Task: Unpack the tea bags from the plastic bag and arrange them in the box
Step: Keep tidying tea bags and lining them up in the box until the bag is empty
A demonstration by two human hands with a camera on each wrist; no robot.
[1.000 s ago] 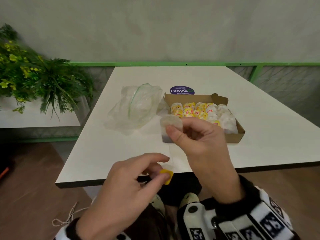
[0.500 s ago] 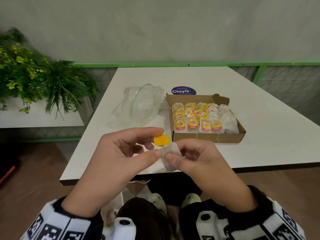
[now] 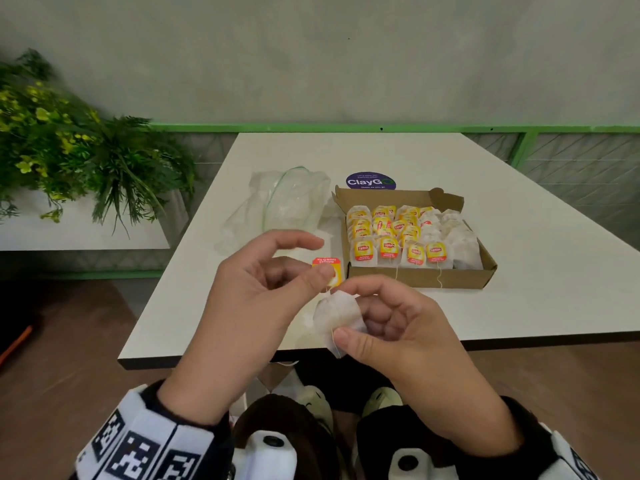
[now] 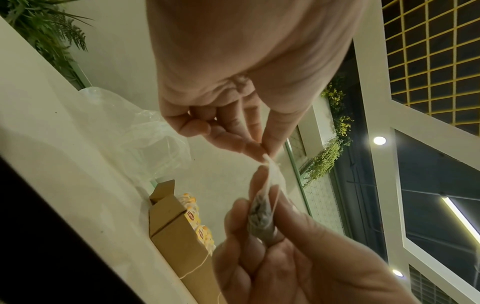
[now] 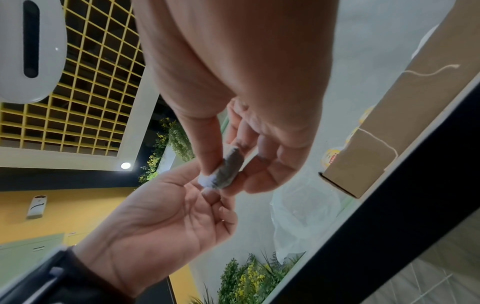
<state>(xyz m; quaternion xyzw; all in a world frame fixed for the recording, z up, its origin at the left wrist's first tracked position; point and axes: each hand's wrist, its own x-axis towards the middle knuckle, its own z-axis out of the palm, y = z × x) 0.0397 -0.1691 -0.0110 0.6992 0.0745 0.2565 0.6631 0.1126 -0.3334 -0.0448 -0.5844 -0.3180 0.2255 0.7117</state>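
Tea bag (image 3: 337,315) in hand is off the table, held in the air just in front of the near table edge, pinched between the thumb and curled fingers of the right hand (image 3: 398,327). Its paper tag (image 3: 329,270) sits just above and to the left, pinched between the thumb and a finger of the left hand (image 3: 263,289), whose forefinger is stretched out free above it. A short run of string (image 3: 333,336) shows across the bag's face; how it runs up to the tag I cannot tell. In the left wrist view the bag hangs with its long axis roughly up and down, top corner toward the left fingers (image 4: 249,144), dark leaf bulging at the lower end.

Beyond both hands, ahead and to the right, lies the cardboard box (image 3: 419,277), already well filled with rows of tea bags standing tag-forward. The right hand, holding the bag's body, is the nearer to it. I judge the coming move is to carry the bag forward and to the right over the box's near wall and set it in upright like its neighbours.

Left of the box lies the clear plastic bag (image 3: 280,202), slack; whether anything is left inside I cannot tell. All of it rests on the white table (image 3: 519,299)
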